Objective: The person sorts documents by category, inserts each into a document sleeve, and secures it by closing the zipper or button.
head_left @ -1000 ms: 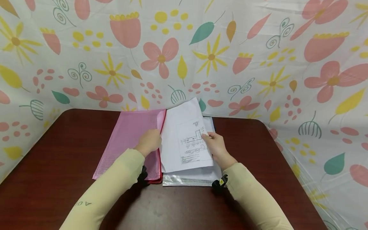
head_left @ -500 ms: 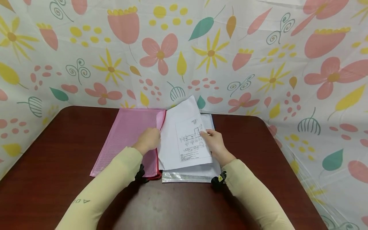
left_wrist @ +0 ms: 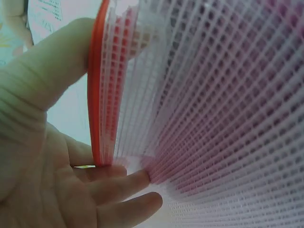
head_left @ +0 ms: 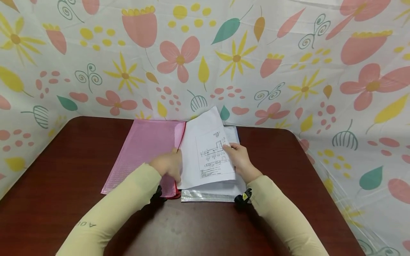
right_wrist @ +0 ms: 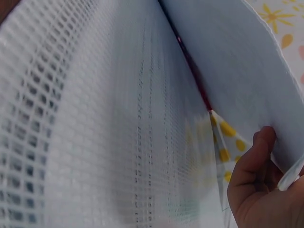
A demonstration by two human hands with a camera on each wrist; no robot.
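A pink mesh zip pouch (head_left: 144, 142) with a red zipper edge lies left of centre in the head view. My left hand (head_left: 168, 164) holds its right edge; in the left wrist view the red zipper (left_wrist: 96, 95) runs between thumb and fingers, with the thumb tip showing through the mesh. My right hand (head_left: 240, 160) pinches the right edge of white paper (head_left: 198, 142) printed with a line drawing. The paper's left side meets the pouch's zipper edge, and its right side is lifted. Beneath it lies a white mesh pouch (head_left: 208, 196), seen close in the right wrist view.
Everything lies on a dark red-brown table (head_left: 64, 170) with rounded far corners. A floral-printed cloth (head_left: 272, 42) hangs right behind the table's back edge. A black band (head_left: 243, 196) is at my right wrist, and light yellow sleeves cover both arms.
My left hand has spread its fingers and turned at the pink pouch's edge, its fingers reaching lower along it. The paper and right hand stay nearly in place.
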